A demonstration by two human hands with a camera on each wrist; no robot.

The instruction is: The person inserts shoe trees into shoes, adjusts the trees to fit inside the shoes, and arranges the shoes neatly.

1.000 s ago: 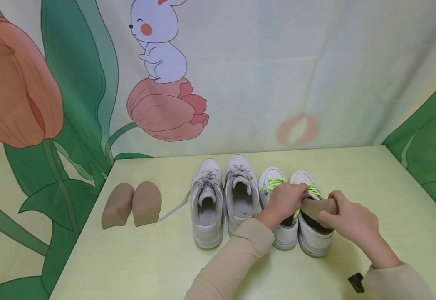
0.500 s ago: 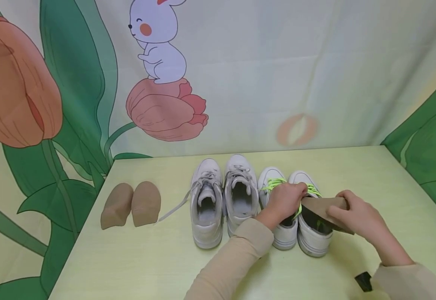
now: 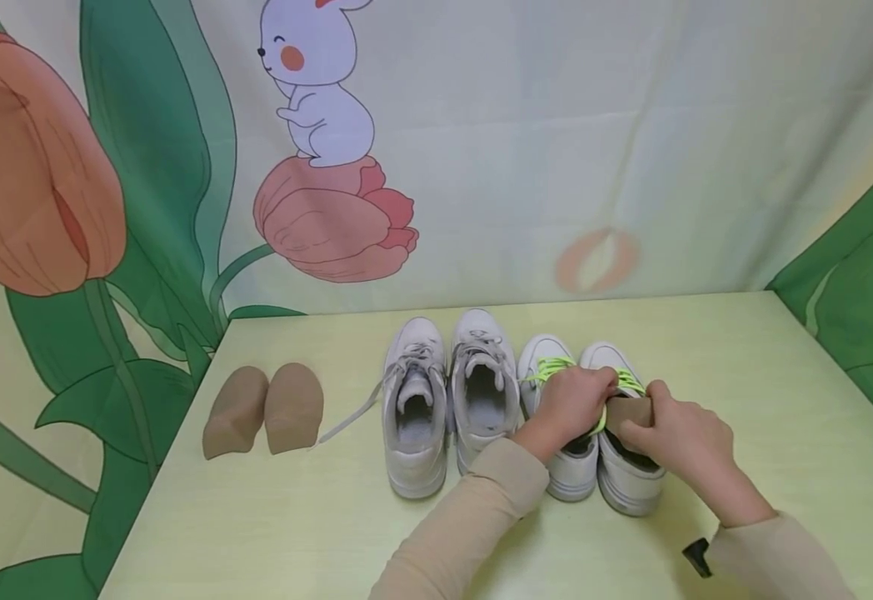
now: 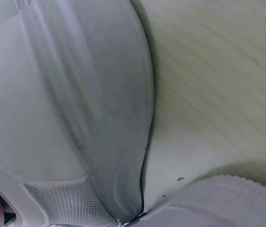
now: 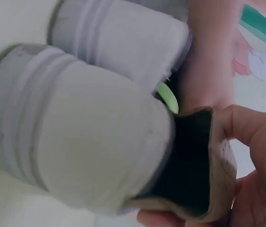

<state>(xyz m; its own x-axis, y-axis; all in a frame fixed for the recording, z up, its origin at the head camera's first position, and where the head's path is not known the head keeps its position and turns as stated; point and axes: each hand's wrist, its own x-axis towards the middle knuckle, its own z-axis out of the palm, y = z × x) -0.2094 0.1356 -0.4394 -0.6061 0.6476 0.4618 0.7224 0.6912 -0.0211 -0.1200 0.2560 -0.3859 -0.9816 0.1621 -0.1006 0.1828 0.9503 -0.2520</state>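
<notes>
My right hand [image 3: 687, 433] pinches a brown cardboard shoe insert [image 3: 629, 411] between thumb and fingers. The insert's front end sits in the opening of the rightmost white sneaker [image 3: 630, 487], which has neon-green laces. In the right wrist view, the hollow rear of the insert [image 5: 222, 177] sticks out above the sneaker's heel [image 5: 95, 127]. My left hand [image 3: 575, 400] reaches over the other green-laced sneaker [image 3: 573, 479] and grips the rightmost one at its tongue; its fingertips are partly hidden. Only sneaker sides [image 4: 29, 104] and tabletop fill most of the left wrist view.
Two white sneakers with grey laces, one left [image 3: 416, 458] and one right [image 3: 485, 408], stand beside the green-laced pair. Two more brown inserts, one [image 3: 234, 412] and another [image 3: 294, 408], lie on the pale table [image 3: 271, 533] at left. A printed curtain [image 3: 496, 167] hangs behind.
My right hand first drew the insert back to the right, then moved it forward and left, deeper into the sneaker's opening. The left hand kept its place.
</notes>
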